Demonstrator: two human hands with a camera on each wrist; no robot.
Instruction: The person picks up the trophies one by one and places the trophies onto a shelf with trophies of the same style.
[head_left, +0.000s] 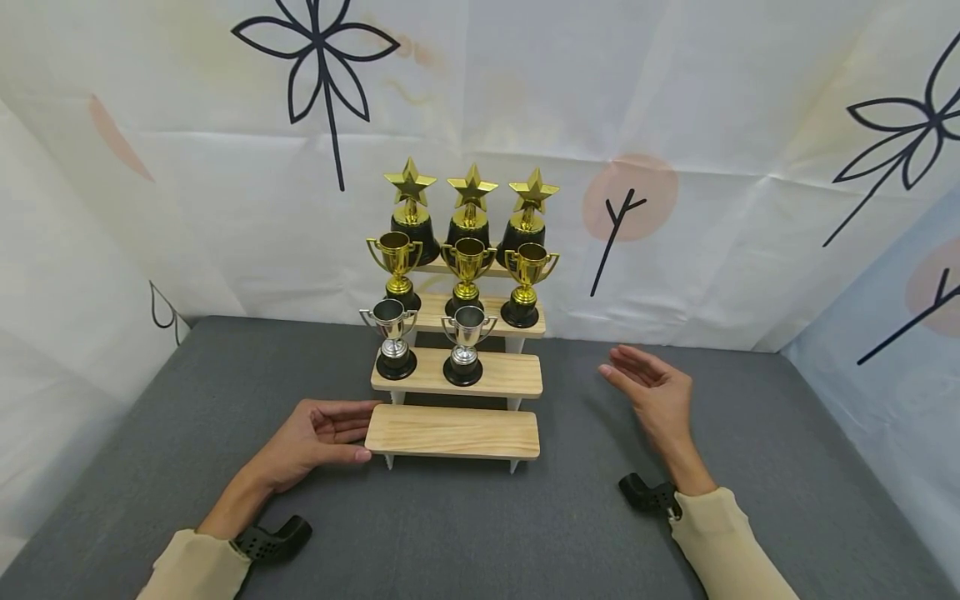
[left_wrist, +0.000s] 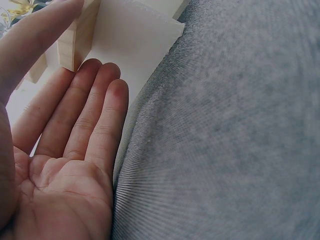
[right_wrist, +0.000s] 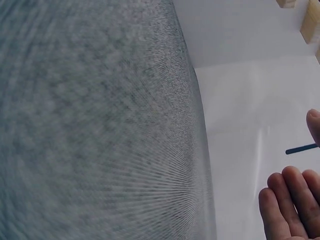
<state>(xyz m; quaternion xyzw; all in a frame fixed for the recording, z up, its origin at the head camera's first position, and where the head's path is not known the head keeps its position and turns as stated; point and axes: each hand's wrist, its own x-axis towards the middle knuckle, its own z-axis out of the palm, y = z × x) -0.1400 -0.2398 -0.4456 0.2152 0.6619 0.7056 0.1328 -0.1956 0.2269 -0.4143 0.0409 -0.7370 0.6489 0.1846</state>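
Note:
A stepped wooden stand [head_left: 453, 433] carries small trophies on black bases. Three gold star trophies [head_left: 471, 218] fill its top step, and three gold cup trophies [head_left: 467, 265] stand one step lower. Below them are two silver cup trophies [head_left: 465, 333], at the left and middle of their step; the lowest step is bare. My left hand [head_left: 318, 437] is at the left end of that lowest step, fingers extended and thumb along its front corner. In the left wrist view its fingertips lie by the wooden edge. Over the table at the right, my right hand [head_left: 654, 396] holds nothing, fingers nearly straight.
The grey cloth-covered table [head_left: 570, 517] reaches back to a white fabric backdrop [head_left: 525, 100] with leaf drawings, close behind the stand. A dark cord [head_left: 161, 308] hangs at the left rear corner. Each wrist wears a black strap [head_left: 273, 540].

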